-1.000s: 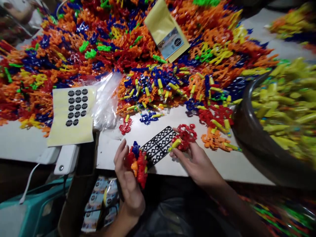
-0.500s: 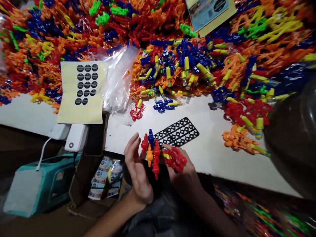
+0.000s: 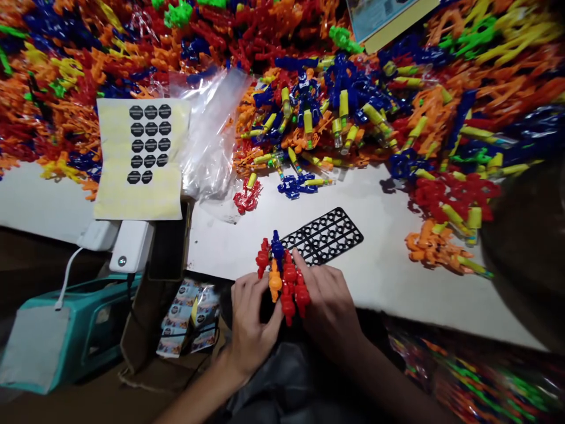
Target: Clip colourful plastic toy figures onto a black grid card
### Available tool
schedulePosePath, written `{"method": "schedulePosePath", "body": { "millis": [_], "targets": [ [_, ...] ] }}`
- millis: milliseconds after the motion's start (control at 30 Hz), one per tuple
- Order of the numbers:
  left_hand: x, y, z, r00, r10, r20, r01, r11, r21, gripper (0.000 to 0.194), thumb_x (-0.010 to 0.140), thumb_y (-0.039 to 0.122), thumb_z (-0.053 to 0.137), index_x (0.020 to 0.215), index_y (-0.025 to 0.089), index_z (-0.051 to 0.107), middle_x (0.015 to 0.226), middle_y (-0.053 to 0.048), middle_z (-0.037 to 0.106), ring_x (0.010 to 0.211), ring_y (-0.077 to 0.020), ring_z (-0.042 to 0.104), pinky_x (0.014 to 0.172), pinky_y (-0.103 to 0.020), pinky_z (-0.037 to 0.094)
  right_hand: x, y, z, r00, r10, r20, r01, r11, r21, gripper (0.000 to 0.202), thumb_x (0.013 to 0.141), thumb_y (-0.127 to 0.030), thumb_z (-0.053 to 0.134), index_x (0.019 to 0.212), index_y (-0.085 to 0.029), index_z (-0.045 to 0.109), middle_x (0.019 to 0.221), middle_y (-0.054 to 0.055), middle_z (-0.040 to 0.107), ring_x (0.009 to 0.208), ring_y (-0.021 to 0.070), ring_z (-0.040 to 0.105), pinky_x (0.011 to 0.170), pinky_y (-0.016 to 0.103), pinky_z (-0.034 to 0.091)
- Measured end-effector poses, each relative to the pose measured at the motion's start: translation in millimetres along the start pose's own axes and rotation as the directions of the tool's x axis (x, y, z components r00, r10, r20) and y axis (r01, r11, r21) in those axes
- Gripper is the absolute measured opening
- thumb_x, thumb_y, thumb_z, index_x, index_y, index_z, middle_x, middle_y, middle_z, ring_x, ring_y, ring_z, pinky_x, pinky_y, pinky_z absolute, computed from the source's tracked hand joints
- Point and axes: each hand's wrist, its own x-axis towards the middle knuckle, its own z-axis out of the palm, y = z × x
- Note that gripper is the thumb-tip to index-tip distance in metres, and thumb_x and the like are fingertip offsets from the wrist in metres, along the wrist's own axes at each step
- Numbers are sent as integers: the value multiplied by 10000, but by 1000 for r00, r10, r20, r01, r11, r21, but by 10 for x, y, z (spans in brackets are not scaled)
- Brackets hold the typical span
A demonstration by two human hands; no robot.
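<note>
A cluster of small plastic figures, red, blue and orange, stands between my hands at the table's front edge. My left hand is closed on the cluster from the left, its thumb near the orange and red figures. From the right, my right hand presses on the red figures, its index finger stretched along them. Just behind the cluster lies a black plastic grid of rings, its near left corner partly hidden.
Heaped colourful figures fill the back of the white table. A yellow sticker sheet and clear bags lie left. Orange figures lie right. A power bank sits at the left edge, above a teal container.
My left hand has gone from open to closed around the figures. My right hand has brought the red figure it held against the cluster. The camera view has shifted slightly.
</note>
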Motion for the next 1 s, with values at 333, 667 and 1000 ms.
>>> {"method": "schedulePosePath", "body": {
  "millis": [333, 667, 1000],
  "targets": [
    [55, -153, 6, 973, 230, 10, -230, 970, 73, 324, 981, 56, 526, 1145, 244, 733, 1140, -93, 717, 969, -240, 620, 876, -393, 558, -16, 10, 40, 994, -50, -94, 50, 999, 3, 812, 955, -32, 386, 1706, 24, 83, 895, 86, 619, 825, 255, 544, 835, 420, 535],
    [76, -256, -22, 953, 300, 24, -301, 946, 118, 365, 926, 37, 553, 1156, 261, 726, 1140, -92, 716, 976, -246, 678, 861, -394, 623, -26, -23, 68, 997, -18, -73, 26, 994, 107, 912, 900, -35, 419, 1722, -18, 25, 955, 96, 659, 862, 265, 570, 887, 439, 559],
    [183, -85, -400, 975, 36, -218, -31, 999, 26, 264, 1029, 214, 593, 1248, 246, 736, 1141, -74, 717, 1019, -254, 683, 1011, -415, 533, -414, 813, -749, 856, 427, -291, -481, 864, -146, 625, 984, -40, 437, 1591, -186, 468, 1302, 184, 648, 1169, 307, 639, 1019, 471, 558]
  ]
}}
